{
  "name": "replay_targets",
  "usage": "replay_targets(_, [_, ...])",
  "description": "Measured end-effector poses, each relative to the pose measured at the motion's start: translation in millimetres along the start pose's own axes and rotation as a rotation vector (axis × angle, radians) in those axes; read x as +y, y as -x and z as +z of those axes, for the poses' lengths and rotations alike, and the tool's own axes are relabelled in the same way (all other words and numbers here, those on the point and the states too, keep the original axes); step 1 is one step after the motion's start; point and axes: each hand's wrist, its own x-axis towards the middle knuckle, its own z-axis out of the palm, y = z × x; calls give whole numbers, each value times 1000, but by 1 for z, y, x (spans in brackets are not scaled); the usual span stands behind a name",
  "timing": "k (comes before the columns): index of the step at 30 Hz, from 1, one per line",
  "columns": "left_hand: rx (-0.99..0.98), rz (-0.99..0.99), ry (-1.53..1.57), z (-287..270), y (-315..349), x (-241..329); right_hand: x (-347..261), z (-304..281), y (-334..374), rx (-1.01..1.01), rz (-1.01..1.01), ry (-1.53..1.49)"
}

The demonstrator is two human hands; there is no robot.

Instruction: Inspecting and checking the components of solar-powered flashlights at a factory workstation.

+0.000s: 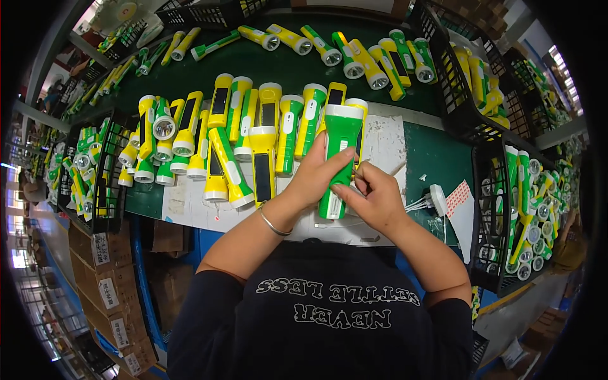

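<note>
A green flashlight (342, 136) with a white head is held up in front of me, its head pointing away and its tail toward me. My left hand (315, 172) is closed round its body from the left, the thumb lying across the green side. At the lower right, my right hand (379, 197) pinches the tail end between thumb and bent fingers. Just beyond and to the left, several yellow and green flashlights (288, 134) lie side by side on a white sheet (387, 136), some showing dark panels.
Black crates of flashlights stand at left (114, 171) and right (500, 253), with another crate (455, 95) at the far right. More flashlights (297, 41) lie across the green table (209, 69). A white round part with wires (437, 200) and a sticker sheet (457, 197) lie right of my hands.
</note>
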Motion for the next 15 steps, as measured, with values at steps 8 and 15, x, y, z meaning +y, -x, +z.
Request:
replay_targets(8, [-132, 86, -642, -7, 16, 13, 21, -47, -23, 84, 91, -244])
replay_targets(15, [-347, 66, -1436, -22, 35, 53, 21, -73, -9, -306, 157, -273])
